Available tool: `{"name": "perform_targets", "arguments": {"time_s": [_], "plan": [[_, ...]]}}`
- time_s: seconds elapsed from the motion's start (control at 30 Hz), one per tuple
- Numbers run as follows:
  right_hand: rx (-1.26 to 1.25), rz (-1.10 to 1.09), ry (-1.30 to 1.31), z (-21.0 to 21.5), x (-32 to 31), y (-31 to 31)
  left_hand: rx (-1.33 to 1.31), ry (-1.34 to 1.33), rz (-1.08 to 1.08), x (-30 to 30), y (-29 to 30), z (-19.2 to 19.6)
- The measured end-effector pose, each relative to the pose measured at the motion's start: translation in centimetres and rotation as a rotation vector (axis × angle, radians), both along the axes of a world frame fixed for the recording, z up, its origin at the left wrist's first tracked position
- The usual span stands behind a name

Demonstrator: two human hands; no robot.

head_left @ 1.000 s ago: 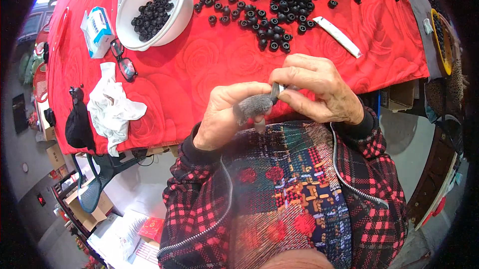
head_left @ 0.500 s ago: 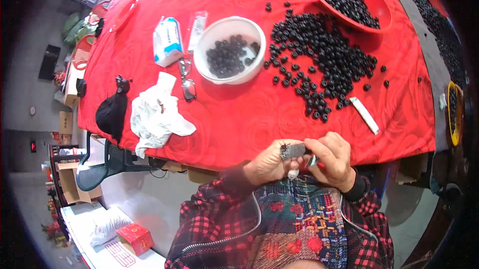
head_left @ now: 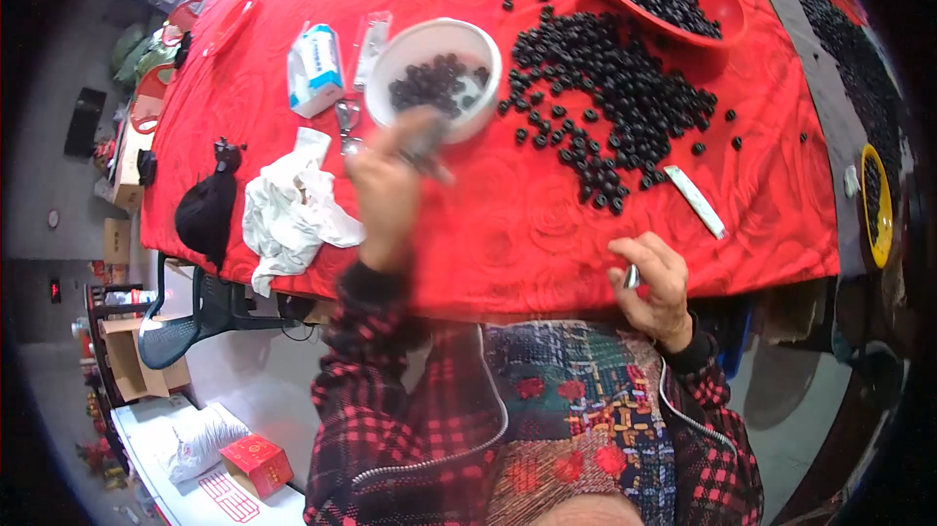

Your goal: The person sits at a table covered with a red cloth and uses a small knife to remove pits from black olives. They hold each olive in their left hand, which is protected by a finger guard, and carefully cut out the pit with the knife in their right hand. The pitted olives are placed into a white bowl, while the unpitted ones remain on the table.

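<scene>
My left hand (head_left: pixel 388 189) reaches over the near edge of a white plastic bowl (head_left: pixel 485 119), blurred by motion. Something grey shows at its fingers, too smeared to tell whether it is worn or held. Inside the bowl lie dark round pieces (head_left: pixel 427 85). Close to the table's front edge, my right hand (head_left: pixel 659 290) is closed around a small shiny metal tool (head_left: pixel 632 277), of which only a short part shows. Beyond that hand spreads a pile of small black round pieces (head_left: pixel 625 87), several showing a pale ring or hole.
At the far right, a red basin (head_left: pixel 734 17) holds more black pieces. A white stick-shaped packet (head_left: pixel 696 202) lies near the pile. Left of the bowl are glasses (head_left: pixel 347 121), a blue-white tissue pack (head_left: pixel 315 72), a white cloth (head_left: pixel 293 209) and a black cap (head_left: pixel 207 209).
My hands were together at the table's edge and have parted. The left has swung forward and left to the white bowl; the right stays near the edge with the metal tool.
</scene>
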State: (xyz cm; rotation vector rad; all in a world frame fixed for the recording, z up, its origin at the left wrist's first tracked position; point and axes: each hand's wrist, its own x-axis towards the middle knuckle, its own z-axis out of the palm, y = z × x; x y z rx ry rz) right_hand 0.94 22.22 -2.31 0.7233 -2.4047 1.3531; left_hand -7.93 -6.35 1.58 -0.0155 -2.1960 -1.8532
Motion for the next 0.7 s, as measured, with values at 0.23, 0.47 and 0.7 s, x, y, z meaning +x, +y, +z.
{"name": "perform_targets", "arguments": {"time_s": [0.23,0.47,0.7], "plan": [[-0.038,-0.034,0.023,-0.5,0.4,0.5,-0.151,0.255,0.223,-5.5,-3.2,0.4],[-0.016,-0.036,0.008,-0.4,0.8,0.7,-0.454,0.111,-0.395,0.6,8.1,-5.5],[-0.014,-0.01,0.024,-0.4,0.9,0.6,-0.542,0.108,-0.367,0.1,10.4,-7.9]]}}
